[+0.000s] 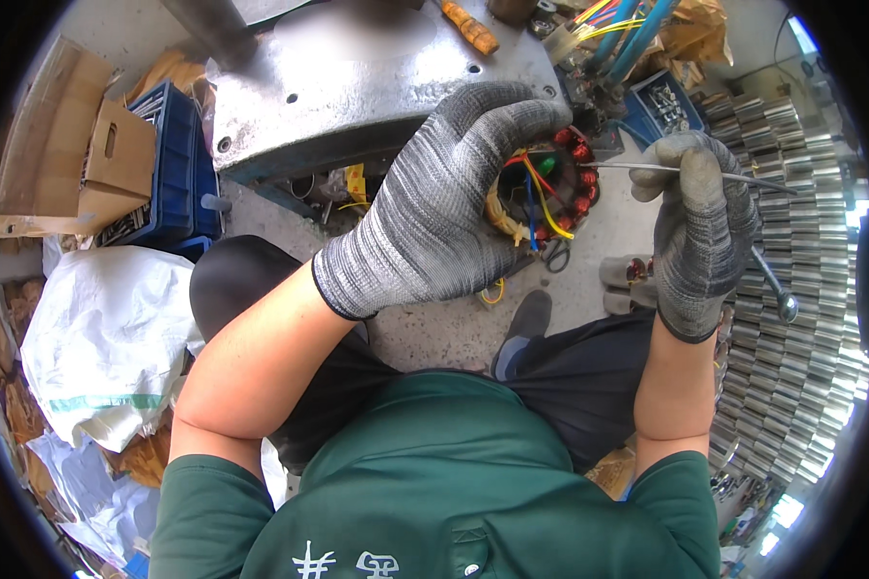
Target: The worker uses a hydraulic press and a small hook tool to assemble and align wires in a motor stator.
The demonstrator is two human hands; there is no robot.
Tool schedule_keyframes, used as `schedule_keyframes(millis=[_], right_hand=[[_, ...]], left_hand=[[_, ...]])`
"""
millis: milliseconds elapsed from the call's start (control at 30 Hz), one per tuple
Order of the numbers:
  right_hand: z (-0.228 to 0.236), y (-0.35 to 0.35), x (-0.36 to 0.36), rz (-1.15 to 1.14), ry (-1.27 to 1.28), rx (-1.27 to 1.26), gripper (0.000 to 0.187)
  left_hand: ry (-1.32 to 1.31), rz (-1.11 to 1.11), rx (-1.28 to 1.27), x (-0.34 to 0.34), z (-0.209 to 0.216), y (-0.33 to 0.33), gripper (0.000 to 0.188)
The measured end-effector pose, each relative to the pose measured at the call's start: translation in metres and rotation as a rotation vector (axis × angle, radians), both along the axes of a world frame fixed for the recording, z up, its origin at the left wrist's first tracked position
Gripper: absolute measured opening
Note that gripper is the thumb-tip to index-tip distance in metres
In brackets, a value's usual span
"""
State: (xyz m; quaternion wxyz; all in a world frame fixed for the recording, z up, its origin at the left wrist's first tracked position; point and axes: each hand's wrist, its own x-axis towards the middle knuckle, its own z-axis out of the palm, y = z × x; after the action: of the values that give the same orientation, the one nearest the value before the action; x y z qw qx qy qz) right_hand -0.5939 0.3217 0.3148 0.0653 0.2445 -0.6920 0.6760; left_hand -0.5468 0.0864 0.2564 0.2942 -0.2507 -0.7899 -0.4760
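Note:
My left hand (444,193), in a grey striped knit glove, is closed round a ring-shaped motor stator (586,198) with red copper windings. Yellow, blue and red lead wires (553,220) hang out of its open middle. To its right, my gloved right hand (700,227) pinches a thin metal rod (763,180) between thumb and fingers. The rod's left tip reaches the edge of the windings; whether it touches them I cannot tell. A second metal shaft with a rounded end (788,307) sticks out below the right hand, its other end hidden.
A worn metal bench (261,106) stands ahead, with a wooden-handled tool (470,27) on it. Stacked metal cylinders (792,251) line the right. A blue parts bin (661,101) sits behind. Left are a cardboard box (121,159), a blue crate (169,174) and a white sack (106,328).

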Motion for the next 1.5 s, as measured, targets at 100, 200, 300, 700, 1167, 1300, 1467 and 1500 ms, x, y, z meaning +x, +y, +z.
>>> schedule_keyframes(millis=[100,200,300,700,1167,1300,1467,1500], right_hand=[[0.003,-0.001,0.006,-0.004,0.059,0.097,0.023],[0.003,0.0,0.009,-0.019,0.234,0.218,0.017],[0.004,0.001,0.008,0.012,0.401,0.231,0.012],[0.038,-0.002,0.033,0.045,0.565,0.555,0.021],[0.019,0.013,0.012,0.028,0.334,0.235,0.02],[0.022,0.014,0.017,0.033,0.258,0.232,0.027],[0.022,0.011,0.015,0.05,0.33,0.285,0.02],[0.022,0.01,0.014,0.047,0.381,0.28,0.011]], left_hand=[[-0.057,0.021,-0.007,0.001,0.0,0.001,0.083],[-0.039,0.01,0.007,0.0,0.001,0.002,0.084],[-0.025,-0.003,0.003,0.002,0.004,0.001,0.085],[-0.026,0.101,-0.124,-0.003,-0.008,-0.005,0.09],[0.007,0.056,-0.027,-0.004,-0.005,-0.006,0.1],[0.047,0.074,-0.021,-0.005,-0.009,-0.008,0.1],[0.036,0.103,-0.012,-0.003,-0.005,-0.007,0.1],[0.02,0.112,-0.023,-0.001,-0.003,-0.007,0.099]])
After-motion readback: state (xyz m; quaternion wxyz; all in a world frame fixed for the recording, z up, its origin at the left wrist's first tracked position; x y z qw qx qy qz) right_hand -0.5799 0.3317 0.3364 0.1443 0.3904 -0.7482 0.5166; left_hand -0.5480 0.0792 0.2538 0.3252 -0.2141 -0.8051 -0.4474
